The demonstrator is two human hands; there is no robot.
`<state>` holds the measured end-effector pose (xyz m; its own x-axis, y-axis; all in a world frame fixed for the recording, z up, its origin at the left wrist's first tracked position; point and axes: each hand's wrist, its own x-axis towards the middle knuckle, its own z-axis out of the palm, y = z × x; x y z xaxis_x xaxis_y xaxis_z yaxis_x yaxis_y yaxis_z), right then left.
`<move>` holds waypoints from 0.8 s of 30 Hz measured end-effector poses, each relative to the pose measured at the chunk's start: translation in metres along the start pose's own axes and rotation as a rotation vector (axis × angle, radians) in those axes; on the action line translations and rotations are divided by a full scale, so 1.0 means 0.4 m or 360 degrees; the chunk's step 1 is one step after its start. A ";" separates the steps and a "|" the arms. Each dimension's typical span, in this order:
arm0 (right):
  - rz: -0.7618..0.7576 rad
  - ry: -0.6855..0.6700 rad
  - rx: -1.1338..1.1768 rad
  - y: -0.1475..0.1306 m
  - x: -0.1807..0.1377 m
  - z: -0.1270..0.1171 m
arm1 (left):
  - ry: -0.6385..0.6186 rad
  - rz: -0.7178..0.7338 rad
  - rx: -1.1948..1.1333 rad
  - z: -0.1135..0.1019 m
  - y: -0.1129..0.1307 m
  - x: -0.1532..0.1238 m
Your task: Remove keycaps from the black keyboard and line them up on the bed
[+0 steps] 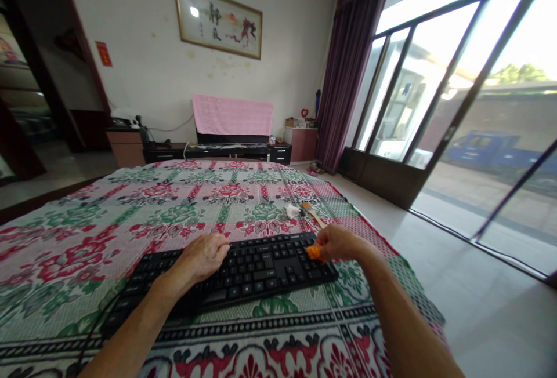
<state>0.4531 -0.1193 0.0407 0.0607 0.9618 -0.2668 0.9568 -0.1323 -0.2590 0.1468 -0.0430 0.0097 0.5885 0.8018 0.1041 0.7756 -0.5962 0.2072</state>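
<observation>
A black keyboard point(256, 271) lies across a floral tablecloth point(130, 215). My left hand point(202, 256) rests on the keyboard's top edge with its fingers curled down over it. My right hand point(337, 243) is closed in a pinch on a small orange cloth point(314, 251), pressed against the keys at the keyboard's right end. Just beyond that hand lie a crumpled white wad point(292, 211) and a brush with a wooden handle point(314, 214).
The keyboard's cable point(93, 331) runs off its left end toward the near table edge. The table's right edge drops to a tiled floor point(470, 285) beside tall glass doors point(456, 105). A low TV stand point(235, 149) under a pink cover stands at the far wall.
</observation>
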 end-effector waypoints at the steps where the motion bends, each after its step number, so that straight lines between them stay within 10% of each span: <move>1: -0.0053 -0.0002 0.0021 -0.010 0.000 0.002 | 0.0002 0.0004 -0.0007 0.000 0.000 0.000; 17: -0.0392 0.0004 0.0080 -0.076 0.007 0.032 | -0.0025 -0.0021 -0.0011 0.000 0.000 0.002; 24: -0.0177 -0.0135 -0.0044 -0.099 -0.012 0.028 | 0.0002 -0.0025 -0.0032 0.001 -0.001 0.000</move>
<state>0.4119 -0.1213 0.0419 -0.0696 0.9463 -0.3158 0.9637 -0.0180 -0.2663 0.1467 -0.0428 0.0094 0.5762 0.8110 0.1018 0.7799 -0.5828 0.2284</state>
